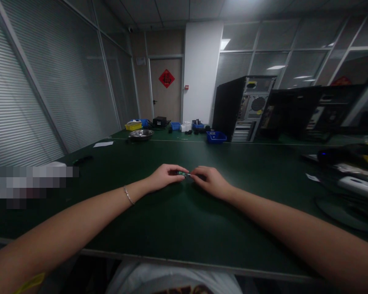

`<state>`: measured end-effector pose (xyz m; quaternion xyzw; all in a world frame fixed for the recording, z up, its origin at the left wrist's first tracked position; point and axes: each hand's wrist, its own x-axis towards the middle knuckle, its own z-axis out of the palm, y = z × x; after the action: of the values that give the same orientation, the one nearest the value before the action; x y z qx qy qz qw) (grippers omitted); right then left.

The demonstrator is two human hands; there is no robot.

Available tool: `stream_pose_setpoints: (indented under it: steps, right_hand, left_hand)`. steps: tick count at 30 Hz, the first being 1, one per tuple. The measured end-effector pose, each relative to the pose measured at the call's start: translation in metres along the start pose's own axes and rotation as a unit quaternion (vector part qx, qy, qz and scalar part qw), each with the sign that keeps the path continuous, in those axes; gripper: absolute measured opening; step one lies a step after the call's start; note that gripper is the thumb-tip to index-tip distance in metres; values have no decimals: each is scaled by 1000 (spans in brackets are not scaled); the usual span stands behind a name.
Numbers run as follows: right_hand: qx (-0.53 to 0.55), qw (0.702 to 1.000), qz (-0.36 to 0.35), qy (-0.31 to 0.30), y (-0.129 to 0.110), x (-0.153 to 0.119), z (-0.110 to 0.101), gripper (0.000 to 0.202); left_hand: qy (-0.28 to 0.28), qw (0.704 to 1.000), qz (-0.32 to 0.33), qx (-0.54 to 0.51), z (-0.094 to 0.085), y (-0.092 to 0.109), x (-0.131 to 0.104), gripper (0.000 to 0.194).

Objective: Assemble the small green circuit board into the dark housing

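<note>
My left hand is closed in a pinch on a small green circuit board just above the green tabletop. From its right side sticks out a short, pale silver end. My right hand has its thumb and fingertips pinched at that silver end. Whether the end belongs to the board or is a separate piece is too small to tell. Fingers cover part of the board. Both forearms reach in from the near edge.
At the back stand a metal dish, a yellow bin and a blue bin. A black computer tower rises behind on the right. Cables and a white power strip lie at far right. A paper sheet is at left.
</note>
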<state>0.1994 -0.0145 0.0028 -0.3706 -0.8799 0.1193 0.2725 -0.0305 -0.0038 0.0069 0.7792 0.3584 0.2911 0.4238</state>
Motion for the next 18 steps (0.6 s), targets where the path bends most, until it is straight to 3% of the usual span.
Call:
stream_pose_setpoints:
  steps: [18]
  right_hand:
    - [18, 1000, -12, -14, -4, -2, -3, 21]
  left_hand:
    - [-7, 999, -1, -31, 1, 0, 0, 38]
